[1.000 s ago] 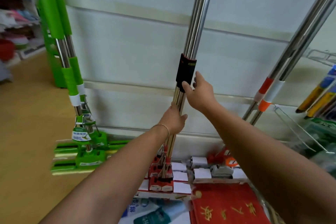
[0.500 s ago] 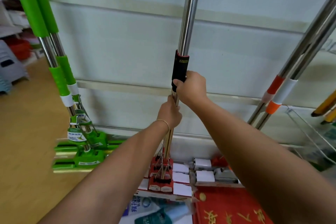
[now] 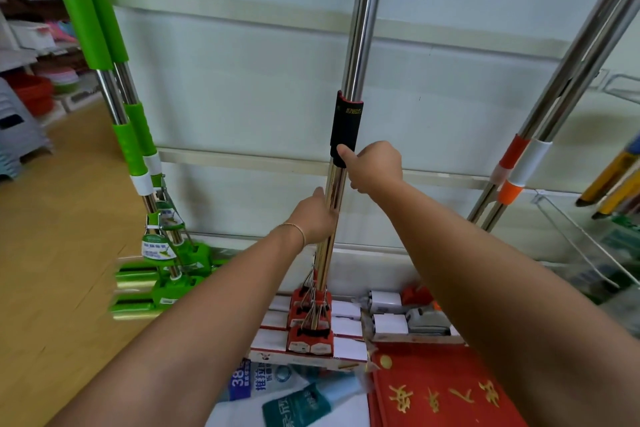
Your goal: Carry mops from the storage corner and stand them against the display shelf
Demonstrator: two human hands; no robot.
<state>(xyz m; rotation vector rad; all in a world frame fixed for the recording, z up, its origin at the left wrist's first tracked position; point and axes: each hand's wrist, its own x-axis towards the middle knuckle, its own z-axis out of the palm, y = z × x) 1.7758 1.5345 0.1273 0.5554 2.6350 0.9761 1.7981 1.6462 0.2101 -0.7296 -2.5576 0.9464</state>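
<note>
While I watched through the head camera, both bare arms reached forward and slightly up toward the chrome mop pole with a black foam grip sleeve (image 3: 346, 125), which stood nearly upright in the middle of the view against the pale panelled back of the display shelf (image 3: 242, 87). My left hand (image 3: 313, 215) sat lower on the bare metal, fingers curled round the far side of the pole and out of sight, thumb lying up along the near side; a thin bracelet (image 3: 294, 230) circled that wrist. My right hand (image 3: 372, 166) was higher, at the bottom edge of the black sleeve, thumb pressed on the sleeve's front and the remaining fingers wrapped behind, so both hands gripped the pole, one just above the other. Both forearms were extended almost straight, converging on the pole.

At the pole's foot, the red-and-white sponge mop head (image 3: 310, 326) rested on flat white boxes (image 3: 346, 326) at the shelf base. To the left, two green-sleeved chrome mops (image 3: 135, 135) leaned against the shelf with their green heads on the tan wooden floor (image 3: 52, 253). On the right, two chrome mops with red, white and orange collars (image 3: 519, 163) leaned the opposite way. A red mat with gold characters (image 3: 443, 395) lay at the bottom edge.
</note>
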